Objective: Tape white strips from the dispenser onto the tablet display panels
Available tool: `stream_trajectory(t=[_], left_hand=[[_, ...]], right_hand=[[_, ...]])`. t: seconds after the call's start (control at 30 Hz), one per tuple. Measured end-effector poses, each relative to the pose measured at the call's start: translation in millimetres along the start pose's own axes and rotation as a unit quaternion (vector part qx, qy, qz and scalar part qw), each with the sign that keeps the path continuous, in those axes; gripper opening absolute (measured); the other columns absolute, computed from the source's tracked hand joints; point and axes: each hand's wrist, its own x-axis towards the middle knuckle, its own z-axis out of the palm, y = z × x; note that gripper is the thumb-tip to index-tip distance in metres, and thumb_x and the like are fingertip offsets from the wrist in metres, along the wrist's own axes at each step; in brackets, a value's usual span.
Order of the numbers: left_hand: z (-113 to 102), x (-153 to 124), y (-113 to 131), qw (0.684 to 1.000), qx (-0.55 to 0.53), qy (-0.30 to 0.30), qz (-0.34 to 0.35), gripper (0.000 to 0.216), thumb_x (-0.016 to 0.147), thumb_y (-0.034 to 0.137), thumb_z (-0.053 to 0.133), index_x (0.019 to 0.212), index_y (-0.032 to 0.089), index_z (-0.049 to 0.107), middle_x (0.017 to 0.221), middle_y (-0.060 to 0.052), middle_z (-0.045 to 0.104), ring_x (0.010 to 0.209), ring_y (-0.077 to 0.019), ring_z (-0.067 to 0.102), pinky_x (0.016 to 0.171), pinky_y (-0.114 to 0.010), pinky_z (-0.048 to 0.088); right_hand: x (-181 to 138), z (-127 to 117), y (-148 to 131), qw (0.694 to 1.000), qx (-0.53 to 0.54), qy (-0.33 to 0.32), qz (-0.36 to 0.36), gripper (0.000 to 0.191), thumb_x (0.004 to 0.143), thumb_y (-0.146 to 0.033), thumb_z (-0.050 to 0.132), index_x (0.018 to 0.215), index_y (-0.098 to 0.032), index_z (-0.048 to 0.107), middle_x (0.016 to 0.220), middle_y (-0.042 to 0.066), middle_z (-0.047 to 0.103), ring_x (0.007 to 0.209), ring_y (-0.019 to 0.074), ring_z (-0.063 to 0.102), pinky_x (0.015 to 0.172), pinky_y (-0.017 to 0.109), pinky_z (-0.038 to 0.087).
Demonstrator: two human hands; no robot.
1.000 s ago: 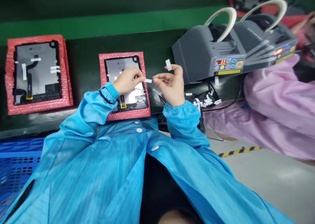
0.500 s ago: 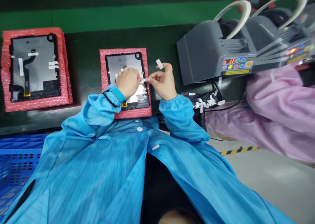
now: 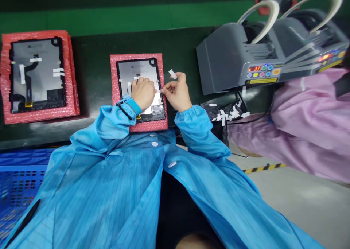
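Observation:
A tablet screen panel [image 3: 149, 67], grey-backed with a black frame, lies beneath my hands on a pink bubble-wrap sheet [image 3: 161, 127]. My left hand [image 3: 143, 93] rests over the panel's middle with fingers curled; whatever its fingertips grip is hidden. Just off the panel's right edge, my right hand [image 3: 178, 95] pinches a short white tape strip [image 3: 159, 91] that reaches to the left hand's edge. A second piece of white tape [image 3: 172, 74] sticks to a raised finger of the right hand. More white tape pieces show on the panel.
At left, another screen panel [image 3: 41, 77] with tape strips tops a pink bubble-wrap stack [image 3: 71, 96]. Two grey tape dispensers [image 3: 226, 55] stand at right. A black bag [image 3: 214, 112] bears tape scraps. A person in a pink sleeve [image 3: 308, 107] sits at right; a blue crate [image 3: 22, 168] is lower left.
My right hand has moved slightly left and down toward the panel, with the tape strip. My left hand has shifted a little and stays over the panel.

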Motion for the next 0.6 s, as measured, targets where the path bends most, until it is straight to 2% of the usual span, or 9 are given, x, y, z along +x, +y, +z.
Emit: stream_trajectory(t=[0.13,0.23,0.4,0.5,0.6], left_hand=[[-1.0,0.0,0.8,1.000,0.007,-0.002,0.002,0.019,0.092,0.024,0.052,0.091,0.012,0.066,0.107,-0.018,0.066,0.116,-0.0380,0.051,0.095,-0.053,0.038],[-3.1,0.3,0.6,1.000,0.008,-0.003,-0.007,0.016,0.090,0.025,0.056,0.091,0.012,0.066,0.107,-0.018,0.065,0.117,-0.0388,0.051,0.096,-0.054,0.038],[-4.3,6.0,-16.1,0.999,-0.024,0.037,-0.004,0.018,0.088,0.030,0.063,0.099,0.017,0.063,0.108,-0.013,0.063,0.116,-0.0350,0.051,0.096,-0.050,0.040],[-8.0,14.0,-30.7,0.995,-0.063,0.071,0.023,0.020,0.093,0.036,0.056,0.102,0.020,0.063,0.103,-0.010,0.064,0.108,-0.0292,0.055,0.096,-0.046,0.041],[-14.0,21.2,-36.9,0.988,-0.096,0.090,0.076,0.026,0.096,0.042,0.050,0.102,0.022,0.064,0.099,-0.008,0.064,0.101,-0.0252,0.055,0.096,-0.042,0.041]], right_hand=[[8.0,-2.6,7.1,1.000,-0.010,-0.016,0.001,0.046,0.064,-0.022,0.078,0.096,-0.024,0.045,0.070,-0.008,0.058,0.060,0.0092,0.053,0.060,0.025,0.045],[19.0,-9.2,10.7,1.000,-0.006,-0.023,0.001,0.053,0.059,-0.024,0.086,0.094,-0.024,0.047,0.069,-0.009,0.053,0.061,0.0082,0.051,0.062,0.025,0.046],[33.7,-23.7,7.1,0.998,0.028,-0.046,0.027,0.058,0.050,-0.023,0.092,0.090,-0.022,0.050,0.064,-0.011,0.042,0.061,0.0080,0.049,0.060,0.022,0.044],[31.1,-27.9,-1.6,0.995,0.012,-0.086,0.043,0.048,0.058,-0.029,0.089,0.088,-0.021,0.052,0.061,-0.010,0.042,0.058,0.0075,0.045,0.056,0.021,0.040],[21.2,-25.9,-13.1,0.988,-0.021,-0.149,0.021,0.039,0.068,-0.043,0.082,0.085,-0.021,0.055,0.057,-0.010,0.041,0.055,0.0071,0.040,0.055,0.020,0.037]])
